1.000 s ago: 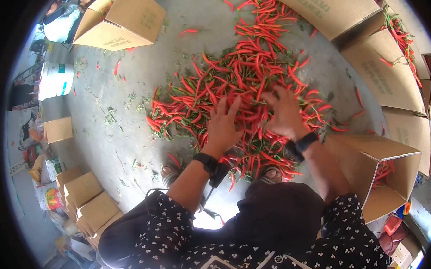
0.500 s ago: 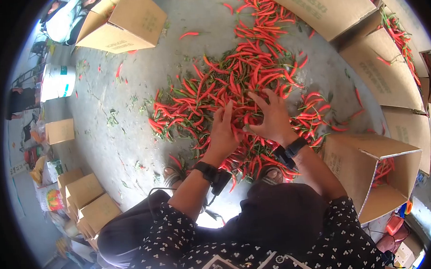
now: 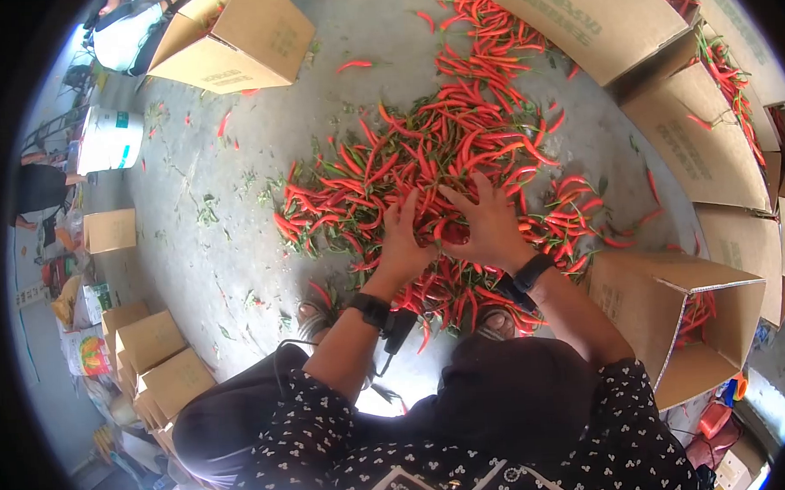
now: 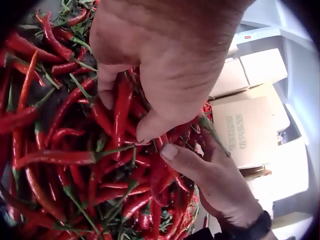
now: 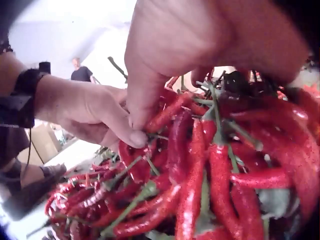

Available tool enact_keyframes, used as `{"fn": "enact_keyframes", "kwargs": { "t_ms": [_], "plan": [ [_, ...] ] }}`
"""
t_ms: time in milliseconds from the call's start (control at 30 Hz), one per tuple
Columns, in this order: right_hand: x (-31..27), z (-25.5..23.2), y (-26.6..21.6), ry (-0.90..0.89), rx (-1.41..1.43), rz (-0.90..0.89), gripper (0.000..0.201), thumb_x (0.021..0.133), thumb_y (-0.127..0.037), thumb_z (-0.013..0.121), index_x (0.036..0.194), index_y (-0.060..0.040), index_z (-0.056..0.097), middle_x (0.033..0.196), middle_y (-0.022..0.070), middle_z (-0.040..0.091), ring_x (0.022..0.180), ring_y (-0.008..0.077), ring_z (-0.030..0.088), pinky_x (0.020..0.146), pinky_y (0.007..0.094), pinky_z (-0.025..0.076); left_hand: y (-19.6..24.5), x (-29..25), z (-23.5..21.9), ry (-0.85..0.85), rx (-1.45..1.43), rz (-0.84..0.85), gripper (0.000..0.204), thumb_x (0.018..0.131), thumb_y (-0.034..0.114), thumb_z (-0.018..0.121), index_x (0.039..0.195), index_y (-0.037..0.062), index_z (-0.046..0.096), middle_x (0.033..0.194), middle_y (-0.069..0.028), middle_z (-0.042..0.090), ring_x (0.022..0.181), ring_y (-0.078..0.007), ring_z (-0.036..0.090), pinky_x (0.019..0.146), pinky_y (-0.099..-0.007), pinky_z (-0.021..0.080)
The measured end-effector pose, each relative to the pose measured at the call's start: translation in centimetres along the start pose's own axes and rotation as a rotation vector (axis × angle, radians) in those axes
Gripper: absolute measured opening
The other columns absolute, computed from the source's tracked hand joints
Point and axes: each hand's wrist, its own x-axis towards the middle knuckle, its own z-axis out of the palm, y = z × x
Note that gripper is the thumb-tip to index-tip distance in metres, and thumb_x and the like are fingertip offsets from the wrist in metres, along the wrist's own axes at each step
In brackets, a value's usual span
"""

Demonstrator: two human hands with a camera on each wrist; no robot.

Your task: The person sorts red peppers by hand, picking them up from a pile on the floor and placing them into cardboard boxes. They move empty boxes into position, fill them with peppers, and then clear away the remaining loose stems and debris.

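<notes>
A heap of red chili peppers (image 3: 484, 127) with green stems lies on the grey floor between the person's feet. My left hand (image 3: 406, 244) is in the near part of it, fingers bent down round some chilies; in the left wrist view its thumb (image 4: 155, 127) lies against them. Facing it, my right hand (image 3: 490, 228) curls its thumb and fingers round chilies of the same bunch (image 5: 172, 135). The thumbs almost meet in both wrist views. Chilies and the backs of the hands hide most fingertips.
Cardboard boxes stand along the right, several with chilies inside; an open box (image 3: 622, 296) is by the right forearm. Another box (image 3: 252, 41) stands at the far left, near a white bucket (image 3: 108, 139). Flattened cardboard (image 3: 165, 360) leans at the left. Leaf bits litter the floor.
Both hands have come closer together over the heap, their spread fingers curling in round a bunch of chilies. The head view has shifted slightly.
</notes>
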Motion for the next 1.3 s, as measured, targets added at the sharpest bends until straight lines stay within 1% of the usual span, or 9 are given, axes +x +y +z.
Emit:
{"fn": "enact_keyframes", "kwargs": {
  "t_ms": [233, 333, 400, 600, 833, 1000, 1167, 1233, 1300],
  "plan": [
    [1.8, 0.4, -0.6, -0.031, -0.05, -0.015, 0.092, 0.054, -0.035, 0.081, 0.137, -0.0327, 0.041, 0.146, 0.0216, 0.023, 0.114, 0.0469, 0.043, 0.087, 0.0555, 0.046, 0.5, 0.6, 0.2, 0.01, 0.062, -0.091, 0.099, 0.066, 0.007, 0.072, 0.148, 0.0146, 0.018, 0.137, -0.0304, 0.03, 0.132, -0.0454, 0.028, 0.105, -0.0461, 0.035],
    [1.8, 1.2, 0.2, -0.028, 0.014, -0.058, 0.093, 0.054, -0.033, 0.081, 0.138, -0.0325, 0.041, 0.147, 0.0214, 0.023, 0.114, 0.0473, 0.043, 0.088, 0.0555, 0.046, -1.4, 1.2, -0.2, -0.076, -0.267, -0.007, 0.096, 0.068, -0.001, 0.069, 0.148, 0.0112, 0.018, 0.147, -0.0212, 0.022, 0.135, -0.0332, 0.029, 0.108, -0.0412, 0.032],
    [1.5, 1.0, -0.1, 0.0, 0.042, -0.076, 0.093, 0.054, -0.032, 0.081, 0.138, -0.032, 0.041, 0.147, 0.0213, 0.023, 0.114, 0.0473, 0.043, 0.088, 0.0559, 0.046, -2.0, 1.5, 0.2, -0.121, -0.624, 0.001, 0.091, 0.071, 0.002, 0.064, 0.149, 0.0115, 0.018, 0.137, -0.0198, 0.031, 0.132, -0.032, 0.033, 0.107, -0.0403, 0.032],
    [1.6, 1.3, -1.7, 0.076, -0.059, 0.007, 0.086, 0.055, -0.035, 0.081, 0.133, -0.0292, 0.046, 0.143, 0.0179, 0.029, 0.115, 0.0443, 0.043, 0.085, 0.0581, 0.045, 2.3, 0.8, -1.3, -0.195, -0.856, -0.157, 0.074, 0.087, 0.019, 0.054, 0.15, 0.0147, 0.015, 0.145, -0.0147, 0.025, 0.126, -0.0271, 0.039, 0.095, -0.0408, 0.044],
    [2.1, 2.1, -1.0, 0.173, 0.081, 0.03, 0.075, 0.058, -0.037, 0.08, 0.127, -0.025, 0.053, 0.142, 0.0136, 0.033, 0.114, 0.0416, 0.044, 0.082, 0.0555, 0.044, 4.5, 0.6, -3.7, -0.344, -0.79, -0.272, 0.074, 0.092, 0.034, 0.051, 0.15, 0.0255, 0.006, 0.145, -0.0123, 0.03, 0.121, -0.0286, 0.045, 0.078, -0.0475, 0.052],
    [2.8, 1.5, -2.1, 0.101, -0.037, 0.13, 0.072, 0.06, -0.034, 0.079, 0.126, -0.0244, 0.054, 0.139, 0.0135, 0.036, 0.112, 0.0418, 0.046, 0.081, 0.0546, 0.045, 4.1, 2.1, -4.1, -0.461, -0.67, -0.259, 0.071, 0.094, 0.037, 0.049, 0.15, 0.0243, 0.009, 0.145, -0.0135, 0.032, 0.114, -0.0279, 0.051, 0.068, -0.0394, 0.055],
    [3.9, 1.5, 0.7, 0.231, 0.251, -0.012, 0.064, 0.06, -0.025, 0.082, 0.118, -0.0214, 0.058, 0.131, 0.0133, 0.046, 0.105, 0.0307, 0.056, 0.083, 0.0427, 0.05, 4.6, 3.1, -5.5, -0.404, -0.753, -0.233, 0.065, 0.096, 0.036, 0.044, 0.15, 0.0237, 0.01, 0.141, -0.0148, 0.041, 0.106, -0.0256, 0.058, 0.077, -0.041, 0.054],
    [3.8, 0.9, 1.6, 0.226, 0.491, 0.063, 0.056, 0.064, -0.022, 0.081, 0.115, -0.0185, 0.059, 0.128, 0.0111, 0.049, 0.104, 0.0267, 0.058, 0.084, 0.0382, 0.051, 5.1, 3.4, -6.2, -0.437, -0.901, -0.283, 0.064, 0.096, 0.035, 0.045, 0.15, 0.0222, 0.012, 0.138, -0.0147, 0.044, 0.103, -0.0257, 0.061, 0.077, -0.0388, 0.054],
    [3.8, 1.0, 3.3, 0.226, 0.724, 0.141, 0.049, 0.068, -0.019, 0.08, 0.113, -0.0156, 0.06, 0.124, 0.0089, 0.052, 0.102, 0.0228, 0.06, 0.084, 0.0337, 0.051, 5.8, 3.7, -6.5, -0.402, -0.713, -0.139, 0.059, 0.096, 0.032, 0.047, 0.147, 0.0152, 0.022, 0.139, -0.0149, 0.043, 0.1, -0.0256, 0.063, 0.077, -0.0352, 0.054]
  ]
}}
